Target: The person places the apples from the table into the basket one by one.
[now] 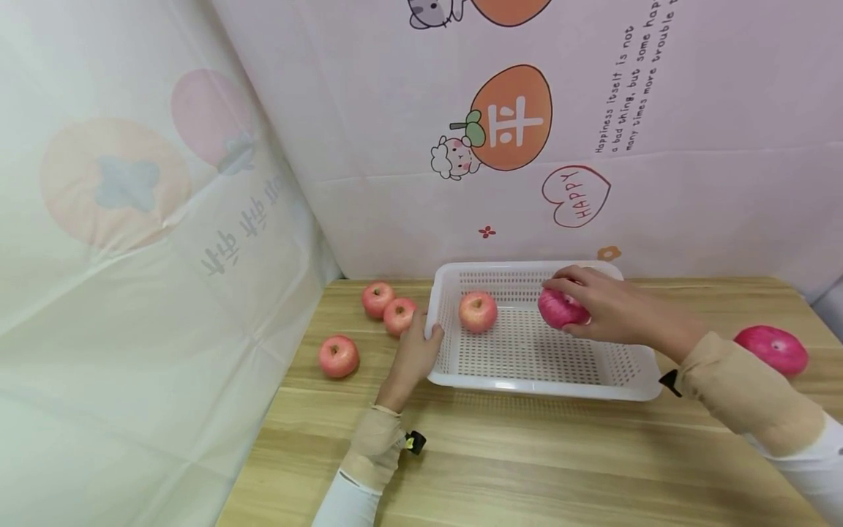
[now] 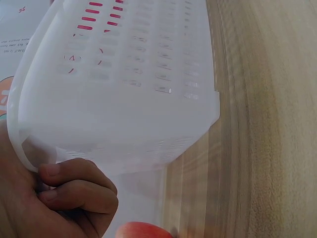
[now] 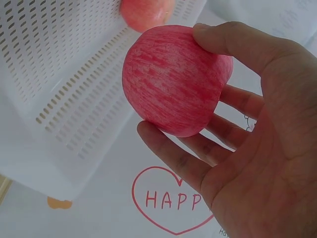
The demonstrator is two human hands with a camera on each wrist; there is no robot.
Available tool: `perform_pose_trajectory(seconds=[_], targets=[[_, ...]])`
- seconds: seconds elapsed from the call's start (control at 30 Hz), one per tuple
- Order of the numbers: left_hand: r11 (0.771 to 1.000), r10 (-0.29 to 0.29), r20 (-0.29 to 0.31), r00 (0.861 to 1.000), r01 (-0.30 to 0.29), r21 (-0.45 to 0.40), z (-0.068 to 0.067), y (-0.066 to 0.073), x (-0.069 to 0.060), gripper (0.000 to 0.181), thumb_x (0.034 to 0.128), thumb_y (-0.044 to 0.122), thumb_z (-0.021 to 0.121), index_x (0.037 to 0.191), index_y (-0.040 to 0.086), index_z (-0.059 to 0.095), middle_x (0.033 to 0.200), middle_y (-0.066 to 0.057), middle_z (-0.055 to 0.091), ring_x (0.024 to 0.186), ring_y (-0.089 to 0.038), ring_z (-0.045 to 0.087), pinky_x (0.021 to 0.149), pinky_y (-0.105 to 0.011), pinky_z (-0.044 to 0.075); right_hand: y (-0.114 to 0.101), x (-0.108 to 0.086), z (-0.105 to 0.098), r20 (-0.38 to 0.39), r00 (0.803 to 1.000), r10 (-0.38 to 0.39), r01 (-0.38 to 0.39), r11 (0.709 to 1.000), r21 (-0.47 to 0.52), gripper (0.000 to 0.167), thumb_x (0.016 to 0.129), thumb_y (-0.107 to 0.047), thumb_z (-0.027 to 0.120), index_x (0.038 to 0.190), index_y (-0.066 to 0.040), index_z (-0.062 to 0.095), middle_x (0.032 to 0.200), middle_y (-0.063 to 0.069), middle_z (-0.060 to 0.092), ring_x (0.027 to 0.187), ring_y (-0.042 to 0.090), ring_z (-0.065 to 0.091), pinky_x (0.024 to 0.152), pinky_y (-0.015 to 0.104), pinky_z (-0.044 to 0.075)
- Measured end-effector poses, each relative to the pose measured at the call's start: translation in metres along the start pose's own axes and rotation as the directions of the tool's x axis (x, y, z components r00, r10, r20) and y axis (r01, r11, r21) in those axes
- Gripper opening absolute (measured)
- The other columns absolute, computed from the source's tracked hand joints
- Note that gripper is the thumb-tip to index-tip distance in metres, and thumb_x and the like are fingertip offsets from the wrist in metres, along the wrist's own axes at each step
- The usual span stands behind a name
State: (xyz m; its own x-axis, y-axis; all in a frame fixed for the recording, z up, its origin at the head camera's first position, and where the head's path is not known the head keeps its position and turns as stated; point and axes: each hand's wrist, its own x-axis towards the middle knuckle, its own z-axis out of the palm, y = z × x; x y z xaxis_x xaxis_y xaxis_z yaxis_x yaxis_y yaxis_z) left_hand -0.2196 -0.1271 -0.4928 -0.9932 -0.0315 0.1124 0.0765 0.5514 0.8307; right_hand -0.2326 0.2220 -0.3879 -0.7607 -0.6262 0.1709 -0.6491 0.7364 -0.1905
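A white perforated plastic basket (image 1: 527,386) rests on the wooden table, with a light red apple (image 1: 478,312) lying inside near its left end. Along the basket's left rim, my left hand (image 1: 416,351) grips the edge; in the left wrist view its fingers (image 2: 81,191) curl at the rim. My right hand (image 1: 609,307) holds a deep pink apple (image 1: 560,309) over the basket's right half. Thumb and fingers lie around that apple (image 3: 173,79) in the right wrist view.
Left of the basket sit three light red apples, the nearest apple (image 1: 339,357) set apart from the other two. A deep pink apple (image 1: 772,350) lies at the table's right, beyond my right forearm. A printed white cloth (image 1: 395,219) hangs behind the table.
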Motion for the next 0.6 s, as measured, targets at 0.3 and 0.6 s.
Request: perform_pose_trajectory(seconds=[0.3, 0.6], targets=[[1.0, 0.003, -0.001, 1.0, -0.003, 0.002, 0.001, -0.002, 0.0, 0.04, 0.1053, 0.022, 0.056, 0.144, 0.011, 0.054, 0.113, -0.025, 0.074, 0.086, -0.029, 0.075, 0.07, -0.043, 0.061, -0.001, 0.008, 0.005, -0.003, 0.999, -0.035, 0.035, 0.999, 0.0, 0.07, 0.08, -0.021, 0.092, 0.143, -0.009, 0.063, 0.14, 0.016, 0.06, 0.125, 0.038, 0.061, 0.092, 0.056, 0.061], [1.0, -0.008, 0.007, 1.0, 0.008, -0.003, 0.001, -0.002, 0.001, 0.042, 0.1053, 0.024, 0.055, 0.146, 0.013, 0.053, 0.112, -0.025, 0.075, 0.084, -0.026, 0.075, 0.068, -0.039, 0.06, -0.003, 0.016, 0.008, 0.009, 0.998, -0.057, 0.057, 0.998, -0.005, 0.068, 0.08, -0.024, 0.093, 0.141, -0.011, 0.065, 0.138, 0.014, 0.062, 0.122, 0.035, 0.063, 0.091, 0.054, 0.062]])
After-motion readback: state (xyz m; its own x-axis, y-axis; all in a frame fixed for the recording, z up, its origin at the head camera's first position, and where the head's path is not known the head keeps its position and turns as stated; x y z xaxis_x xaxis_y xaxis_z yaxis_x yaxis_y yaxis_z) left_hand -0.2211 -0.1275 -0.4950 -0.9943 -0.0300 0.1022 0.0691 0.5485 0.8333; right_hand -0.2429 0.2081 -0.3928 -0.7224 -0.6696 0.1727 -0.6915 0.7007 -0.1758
